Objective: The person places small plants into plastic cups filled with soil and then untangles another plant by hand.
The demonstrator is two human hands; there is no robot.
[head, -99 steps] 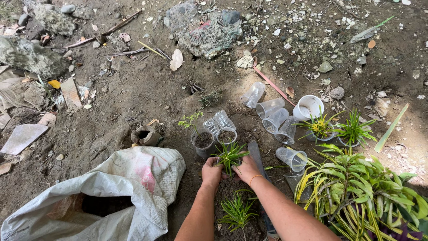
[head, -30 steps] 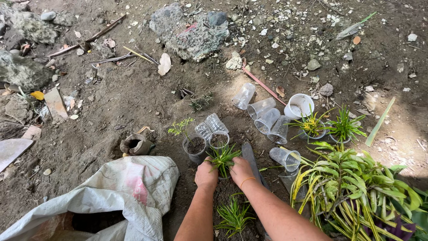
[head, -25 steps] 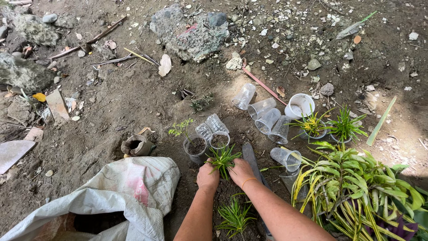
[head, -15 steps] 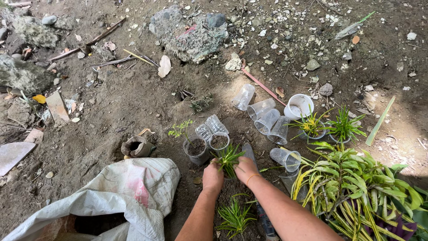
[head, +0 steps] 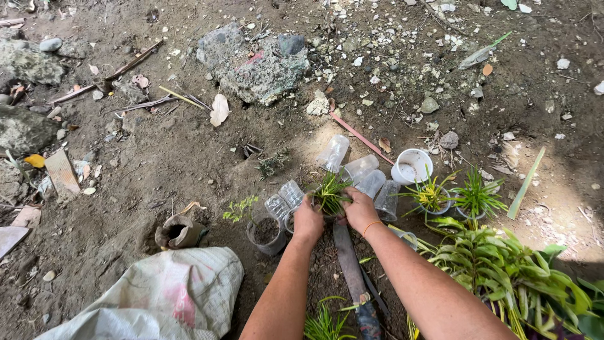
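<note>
— Holding what, those two hands?

— The left hand [head: 308,221] and right hand [head: 360,211] both wrap around a small green plant [head: 329,194] on the dirt ground [head: 157,157]. I cannot tell if a cup sits under it.

— What is cut off?

— A white sack [head: 157,299] with a pink patch, at the bottom edge. A long knife [head: 350,264] lies half under the right arm. Clear plastic cups [head: 362,173] lie just past the plant.

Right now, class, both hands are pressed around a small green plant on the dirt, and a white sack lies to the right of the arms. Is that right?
Not quite. The head view shows the left hand and right hand around the small green plant, but the white sack lies to the left of the arms, not the right.
</note>
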